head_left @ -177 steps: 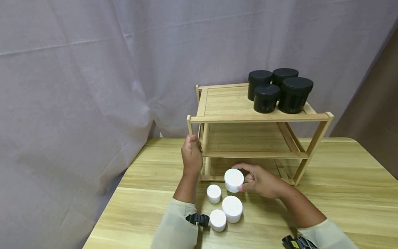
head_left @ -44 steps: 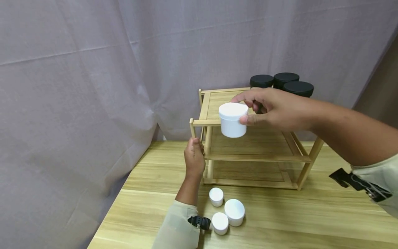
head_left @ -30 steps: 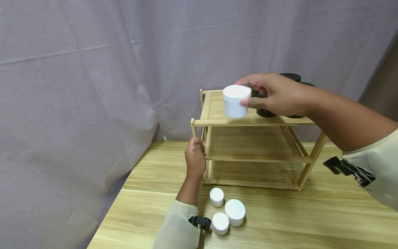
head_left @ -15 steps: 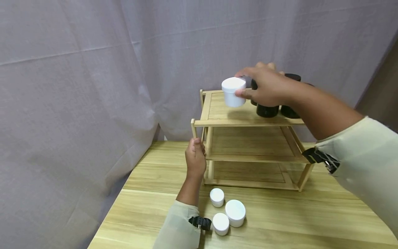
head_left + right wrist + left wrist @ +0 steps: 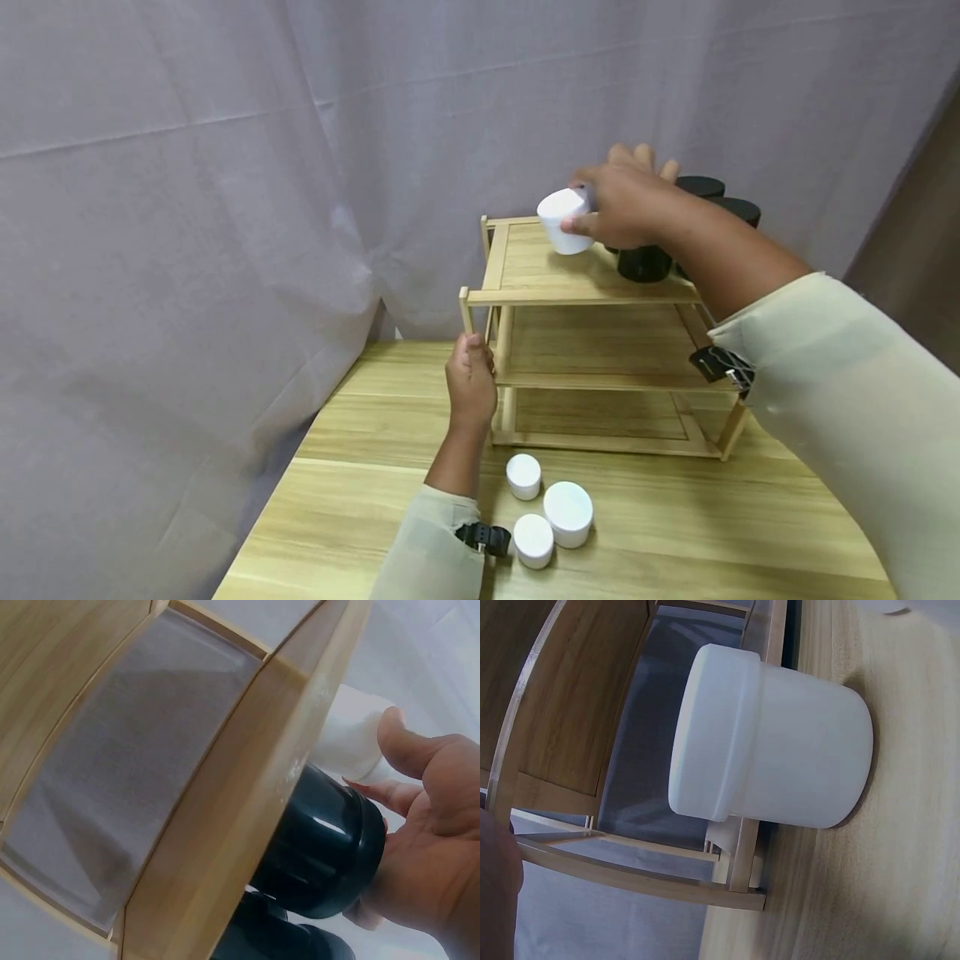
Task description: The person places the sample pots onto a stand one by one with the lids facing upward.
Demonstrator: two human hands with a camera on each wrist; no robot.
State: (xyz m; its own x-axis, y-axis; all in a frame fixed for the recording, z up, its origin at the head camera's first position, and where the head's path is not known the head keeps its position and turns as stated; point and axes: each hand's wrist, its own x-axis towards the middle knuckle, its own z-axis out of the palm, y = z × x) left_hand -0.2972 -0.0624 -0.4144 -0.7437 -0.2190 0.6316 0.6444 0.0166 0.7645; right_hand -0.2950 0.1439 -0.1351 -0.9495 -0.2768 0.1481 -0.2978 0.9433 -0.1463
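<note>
Two hands are at work, and each one holds a thing. The right hand (image 5: 628,204) pinches a white jar (image 5: 558,230) between its thumb and index finger; its other fingers are raised, apart from the jar. This jar is slightly tilted, with its lid upward, at the tips of these fingers, over the top shelf (image 5: 525,262) of a wooden rack (image 5: 585,297). Whether its bottom touches the shelf, I cannot tell. Below the right palm and to its right stand black jars (image 5: 643,266), partly hidden by the hand and forearm; if the fingers touch them is not clear.

The left hand (image 5: 471,382) is clamped on the front left post (image 5: 467,310) of the rack, with the fingers curled around it. Nearer to the person than these left fingers, three more white jars stand upright on the wooden table (image 5: 360,483): one small jar (image 5: 523,477) apart, and another small jar (image 5: 533,542) just beside a bigger jar (image 5: 567,515).
</note>
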